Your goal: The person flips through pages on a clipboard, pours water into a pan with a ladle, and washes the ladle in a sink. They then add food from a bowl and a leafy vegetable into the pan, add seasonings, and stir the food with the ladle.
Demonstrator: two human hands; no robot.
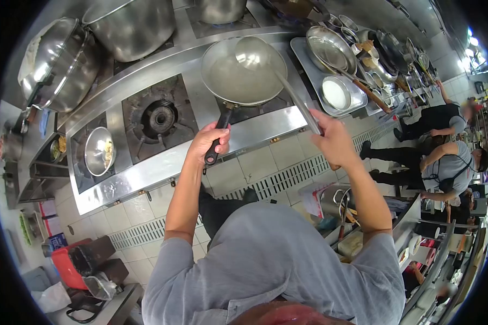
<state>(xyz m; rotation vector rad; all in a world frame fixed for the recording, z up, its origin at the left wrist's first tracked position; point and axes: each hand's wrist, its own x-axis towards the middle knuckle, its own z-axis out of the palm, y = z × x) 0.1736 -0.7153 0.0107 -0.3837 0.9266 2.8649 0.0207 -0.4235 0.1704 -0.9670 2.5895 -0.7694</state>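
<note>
My left hand (210, 142) is wrapped round the black handle of a wide frying pan (225, 76), which sits over a stove burner. My right hand (333, 140) grips the long metal handle of a ladle (253, 54). The ladle's round bowl is over the far right part of the pan, overlapping its inside in this view. Pale, greyish contents or a bare light surface show in the pan. Left of the pan is an unused burner (161, 115) with a black grate.
A metal bowl with yellowish food (100, 151) stands on the stove's left end. Large steel pots (130, 30) line the back. At right, a tray (298, 50) holds a pan and a white-filled container (336, 93). Several people (447, 165) stand farther right.
</note>
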